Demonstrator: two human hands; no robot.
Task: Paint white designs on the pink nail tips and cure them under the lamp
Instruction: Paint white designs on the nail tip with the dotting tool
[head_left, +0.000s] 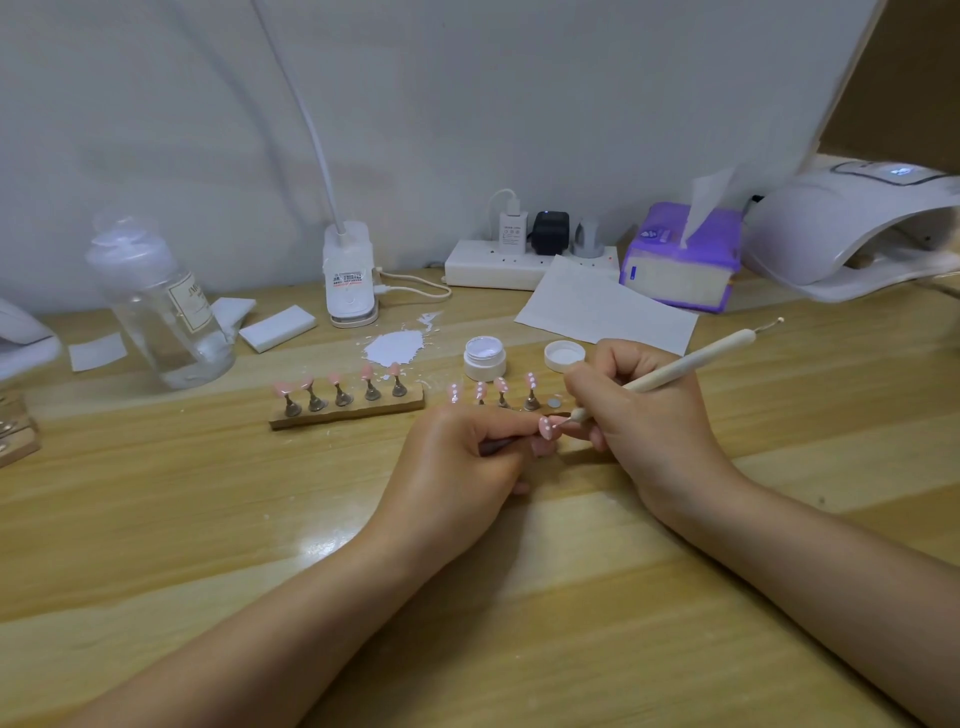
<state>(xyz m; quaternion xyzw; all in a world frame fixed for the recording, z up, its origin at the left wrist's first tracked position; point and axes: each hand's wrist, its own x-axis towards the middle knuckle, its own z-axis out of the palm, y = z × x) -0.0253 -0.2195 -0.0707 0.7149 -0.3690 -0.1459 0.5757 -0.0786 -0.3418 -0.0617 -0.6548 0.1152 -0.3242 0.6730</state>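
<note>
Item: pink nail tip (546, 427) on its stand, pinched in your left hand (467, 457) above the worktop (467, 597).
Tool: dotting pen (675, 371), your right hand (639, 410) curled round it, point on the tip.
Done: four dotted tips (491, 389).
Outstanding: five plain tips (343, 382) on the wooden holder (348, 413); curing in the lamp (852, 234), far right.

Wooden desk (156, 519), pale wall (467, 104)

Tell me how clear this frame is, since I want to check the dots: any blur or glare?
Head view: the nail tip in the left hand is fairly sharp; the clear bottle and lamp near the edges are smeared; soft sheen on the table.
</note>
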